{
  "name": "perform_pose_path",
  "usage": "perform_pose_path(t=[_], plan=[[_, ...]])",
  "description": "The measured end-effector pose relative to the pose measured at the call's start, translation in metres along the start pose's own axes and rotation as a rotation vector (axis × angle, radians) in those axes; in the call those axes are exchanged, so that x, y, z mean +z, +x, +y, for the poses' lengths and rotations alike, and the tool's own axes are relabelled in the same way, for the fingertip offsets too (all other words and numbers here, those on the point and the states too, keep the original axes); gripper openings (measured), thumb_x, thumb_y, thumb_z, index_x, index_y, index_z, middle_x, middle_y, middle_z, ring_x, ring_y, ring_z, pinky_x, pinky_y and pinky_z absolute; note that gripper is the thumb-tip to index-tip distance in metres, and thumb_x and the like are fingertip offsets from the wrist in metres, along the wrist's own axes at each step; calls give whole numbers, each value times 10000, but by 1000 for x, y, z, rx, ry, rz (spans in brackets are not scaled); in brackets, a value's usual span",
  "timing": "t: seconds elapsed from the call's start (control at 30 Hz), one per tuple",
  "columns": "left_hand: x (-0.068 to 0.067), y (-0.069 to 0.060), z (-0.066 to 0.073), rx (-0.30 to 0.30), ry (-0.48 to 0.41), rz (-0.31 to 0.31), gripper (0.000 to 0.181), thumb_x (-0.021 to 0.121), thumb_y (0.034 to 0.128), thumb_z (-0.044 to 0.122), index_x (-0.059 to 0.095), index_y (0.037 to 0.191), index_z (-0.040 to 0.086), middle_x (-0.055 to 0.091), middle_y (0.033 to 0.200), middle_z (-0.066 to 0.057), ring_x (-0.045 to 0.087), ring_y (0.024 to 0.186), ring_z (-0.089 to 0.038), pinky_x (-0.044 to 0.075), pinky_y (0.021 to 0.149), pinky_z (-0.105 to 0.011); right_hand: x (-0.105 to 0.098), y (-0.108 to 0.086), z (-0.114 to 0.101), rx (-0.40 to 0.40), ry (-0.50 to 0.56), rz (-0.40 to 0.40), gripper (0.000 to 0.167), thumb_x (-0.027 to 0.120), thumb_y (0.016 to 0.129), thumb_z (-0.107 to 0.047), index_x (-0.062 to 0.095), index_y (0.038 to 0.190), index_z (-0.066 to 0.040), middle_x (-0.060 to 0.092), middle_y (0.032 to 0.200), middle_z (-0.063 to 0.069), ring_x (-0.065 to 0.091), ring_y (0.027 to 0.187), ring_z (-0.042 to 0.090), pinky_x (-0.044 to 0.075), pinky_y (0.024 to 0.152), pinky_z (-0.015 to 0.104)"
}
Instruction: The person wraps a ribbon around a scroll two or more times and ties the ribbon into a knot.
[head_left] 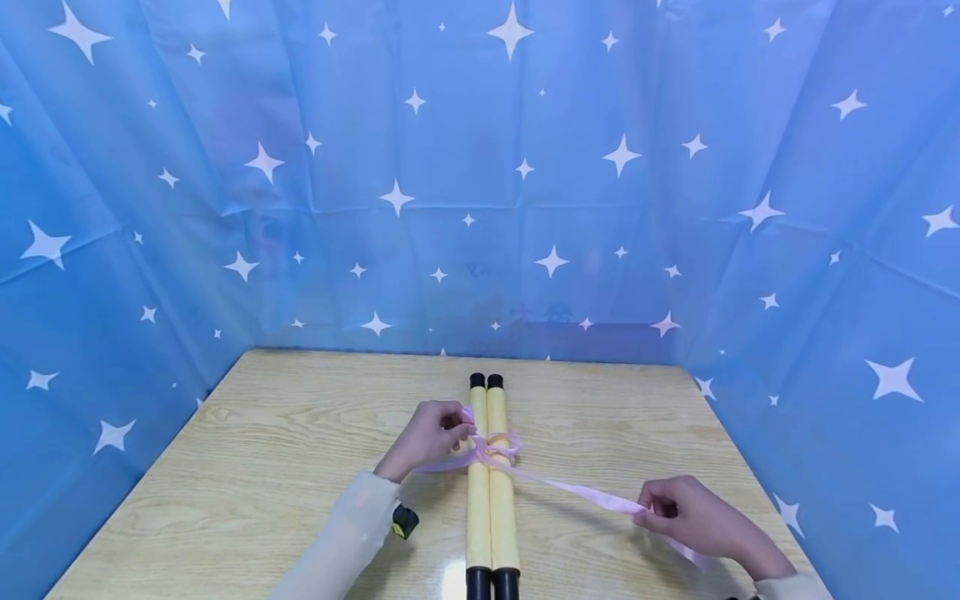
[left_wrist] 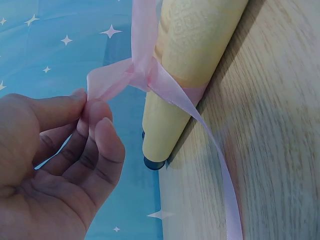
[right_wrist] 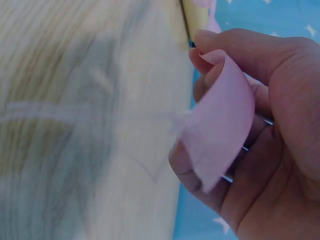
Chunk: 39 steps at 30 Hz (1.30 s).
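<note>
Two cream-yellow rolled scrolls [head_left: 478,508] with black end knobs lie side by side on the table. A pink ribbon [head_left: 573,490] is wrapped around both, with a knot and a loop on top. My left hand [head_left: 435,437], left of the scrolls, pinches a loop of the ribbon close to the knot. To the right, my right hand [head_left: 693,512] pinches the other length, which runs taut from the knot. In the right wrist view the ribbon's loose end [right_wrist: 220,125] hangs past the fingers. One more ribbon tail [left_wrist: 225,180] trails down in the left wrist view.
The wood-grain table [head_left: 300,417] is bounded at the back and both sides by a blue curtain [head_left: 465,208] with white stars. A small black-and-yellow object [head_left: 405,522] shows beside the left sleeve.
</note>
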<state>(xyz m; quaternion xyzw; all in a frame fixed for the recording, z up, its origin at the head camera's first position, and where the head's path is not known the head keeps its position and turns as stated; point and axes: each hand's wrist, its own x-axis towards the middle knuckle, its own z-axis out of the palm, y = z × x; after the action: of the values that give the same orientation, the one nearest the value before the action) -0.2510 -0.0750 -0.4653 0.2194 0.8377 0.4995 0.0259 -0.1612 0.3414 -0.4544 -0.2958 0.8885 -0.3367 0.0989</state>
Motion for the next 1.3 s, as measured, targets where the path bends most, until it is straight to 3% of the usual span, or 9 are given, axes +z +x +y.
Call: perform_pose_path(t=[0.53,0.67,0.8,0.97,1.07,1.3], plan=[[0,-2,-10,-33,2,38,111,662,998,103,708,902,76,682,814,-238,624,603,-163,517,577,-243,3,-13,22,120,55,-76,123,680,993,-217,696,884,-161,506,674,-170,419,577,-62,372,504,209],[1,-6,-13,-90,-50,81,104,666,990,98,702,911,40,681,803,-233,633,601,-196,513,548,-243,7,-12,24,101,49,-81,119,683,990,-204,698,878,-164,553,707,-171,450,614,-66,402,521,204],[4,-9,-17,-198,-107,120,124,672,987,127,702,919,28,690,772,-171,620,604,-178,487,538,-234,10,-9,22,117,52,-91,119,690,984,-216,699,875,-169,584,732,-150,470,637,-56,416,539,208],[9,-12,-22,-313,-94,137,164,694,967,188,696,913,33,668,735,-80,591,619,-141,477,584,-247,12,-8,22,129,60,-103,104,712,967,-223,694,881,-170,609,741,-130,492,637,-44,433,543,211],[9,-13,-25,-344,-84,141,184,696,963,216,689,954,32,671,751,-75,605,631,-152,484,586,-259,12,-8,22,127,60,-103,103,727,956,-230,690,885,-166,615,746,-127,502,640,-41,443,545,211],[-1,-16,-23,-346,-46,161,294,684,984,271,657,1133,18,691,918,-154,659,713,-233,517,602,-304,11,0,17,88,9,-47,100,727,960,-238,667,950,-159,607,791,-116,519,687,-30,458,578,216]])
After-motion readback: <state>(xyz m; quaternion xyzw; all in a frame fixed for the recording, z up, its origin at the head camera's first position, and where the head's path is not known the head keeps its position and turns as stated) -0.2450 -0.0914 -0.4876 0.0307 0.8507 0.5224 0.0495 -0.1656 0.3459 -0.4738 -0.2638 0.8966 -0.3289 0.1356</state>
